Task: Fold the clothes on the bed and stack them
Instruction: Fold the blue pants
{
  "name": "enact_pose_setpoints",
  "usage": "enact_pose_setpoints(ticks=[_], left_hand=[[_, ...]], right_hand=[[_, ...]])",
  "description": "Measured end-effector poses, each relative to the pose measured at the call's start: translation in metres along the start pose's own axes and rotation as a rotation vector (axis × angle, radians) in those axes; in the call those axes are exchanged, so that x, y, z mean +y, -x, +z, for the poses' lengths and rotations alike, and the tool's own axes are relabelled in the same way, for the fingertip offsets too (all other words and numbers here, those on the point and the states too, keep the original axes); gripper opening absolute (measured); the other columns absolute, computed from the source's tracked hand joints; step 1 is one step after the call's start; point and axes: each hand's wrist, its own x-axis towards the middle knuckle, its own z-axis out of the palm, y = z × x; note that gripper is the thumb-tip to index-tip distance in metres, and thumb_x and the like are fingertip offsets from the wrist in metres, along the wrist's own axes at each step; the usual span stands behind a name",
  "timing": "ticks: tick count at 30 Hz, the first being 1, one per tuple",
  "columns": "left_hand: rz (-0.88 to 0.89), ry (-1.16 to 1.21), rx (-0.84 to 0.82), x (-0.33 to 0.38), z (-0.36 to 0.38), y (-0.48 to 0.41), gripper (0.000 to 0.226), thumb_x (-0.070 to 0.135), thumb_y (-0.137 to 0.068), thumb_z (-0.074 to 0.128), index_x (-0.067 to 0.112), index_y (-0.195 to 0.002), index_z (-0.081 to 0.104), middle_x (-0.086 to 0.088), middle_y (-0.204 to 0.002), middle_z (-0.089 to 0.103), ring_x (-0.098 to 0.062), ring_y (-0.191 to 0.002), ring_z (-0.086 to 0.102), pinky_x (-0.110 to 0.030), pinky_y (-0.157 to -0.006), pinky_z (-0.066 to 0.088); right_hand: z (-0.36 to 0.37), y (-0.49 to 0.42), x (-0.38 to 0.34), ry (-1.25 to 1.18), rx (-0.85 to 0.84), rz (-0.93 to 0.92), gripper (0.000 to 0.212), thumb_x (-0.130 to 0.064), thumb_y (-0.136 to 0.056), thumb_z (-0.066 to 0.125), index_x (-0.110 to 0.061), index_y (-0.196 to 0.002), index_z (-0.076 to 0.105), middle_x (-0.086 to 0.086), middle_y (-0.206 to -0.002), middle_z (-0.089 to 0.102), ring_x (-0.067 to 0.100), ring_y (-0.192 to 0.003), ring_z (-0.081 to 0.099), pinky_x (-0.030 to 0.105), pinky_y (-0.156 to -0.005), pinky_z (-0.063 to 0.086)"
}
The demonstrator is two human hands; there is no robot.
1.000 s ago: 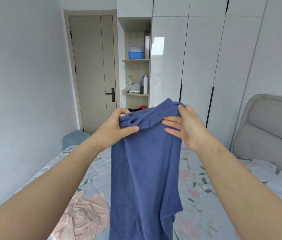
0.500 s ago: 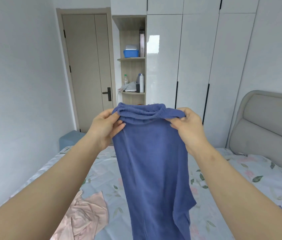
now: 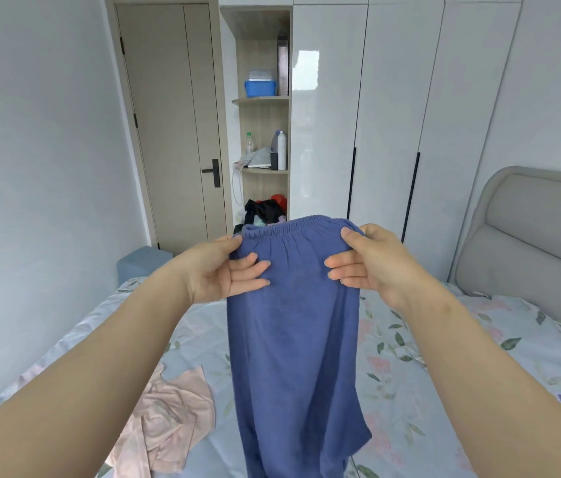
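A pair of blue trousers with an elastic waistband hangs in the air over the bed. My left hand pinches the left end of the waistband, thumb behind and fingers in front. At the right end my right hand grips the band the same way. The legs drop straight down past the bottom of the frame. A crumpled pale pink garment lies on the floral sheet at the lower left.
A grey padded headboard stands at the right. White wardrobes, an open shelf unit and a closed door line the far wall. A blue stool sits beyond the bed's far left corner.
The waistband has dropped a little lower in view and is stretched flatter between my hands. My fingers have spread over the front of the cloth.
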Motion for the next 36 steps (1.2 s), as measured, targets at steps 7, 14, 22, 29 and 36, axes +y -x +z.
enact_pose_setpoints(ticks=[7, 14, 22, 29, 36], left_hand=[[0.243, -0.377, -0.023, -0.026, -0.016, -0.031, 0.023, 0.005, -0.085, 0.066, 0.019, -0.099, 0.053, 0.001, -0.093, 0.065, -0.011, -0.089, 0.062, -0.033, -0.078, 0.053], [0.250, -0.483, 0.337, -0.033, -0.018, -0.105, 0.024, -0.006, -0.081, 0.065, 0.015, -0.089, 0.060, -0.008, -0.085, 0.061, -0.023, -0.083, 0.059, -0.041, -0.083, 0.055], [0.639, -0.460, 0.142, 0.076, 0.022, -0.121, 0.013, 0.016, -0.094, 0.056, 0.027, -0.102, 0.056, 0.011, -0.092, 0.062, -0.004, -0.087, 0.058, -0.023, -0.063, 0.050], [0.829, -0.449, 0.077, 0.104, 0.033, -0.073, 0.026, 0.017, -0.095, 0.057, 0.018, -0.121, 0.054, 0.010, -0.102, 0.064, 0.000, -0.095, 0.059, -0.028, -0.083, 0.051], [0.702, -0.473, 0.083, 0.050, 0.018, -0.014, 0.024, 0.013, -0.094, 0.057, 0.017, -0.117, 0.056, 0.007, -0.097, 0.064, -0.002, -0.091, 0.060, -0.025, -0.079, 0.050]], right_hand=[[-0.013, -0.021, 0.019, -0.018, -0.090, 0.191, 0.017, -0.032, -0.096, 0.054, -0.019, -0.105, 0.047, 0.012, -0.097, 0.072, 0.022, -0.092, 0.069, 0.045, -0.077, 0.056], [0.017, -0.070, 0.058, 0.166, -0.034, 0.176, 0.017, -0.016, -0.090, 0.062, -0.016, -0.093, 0.046, -0.005, -0.086, 0.054, 0.007, -0.072, 0.050, 0.022, -0.068, 0.048], [0.017, -0.129, -0.029, -0.009, 0.067, -0.349, 0.025, 0.001, -0.089, 0.053, -0.018, -0.104, 0.048, -0.010, -0.097, 0.055, 0.000, -0.086, 0.055, 0.013, -0.077, 0.044], [0.009, -0.089, -0.064, -0.100, 0.085, -0.581, 0.024, 0.003, -0.090, 0.051, -0.020, -0.096, 0.055, -0.010, -0.098, 0.057, -0.016, -0.075, 0.054, 0.001, -0.072, 0.040], [0.006, -0.016, -0.036, -0.072, 0.086, -0.492, 0.020, 0.000, -0.090, 0.052, -0.017, -0.095, 0.059, -0.013, -0.088, 0.061, -0.012, -0.074, 0.056, 0.003, -0.070, 0.042]])
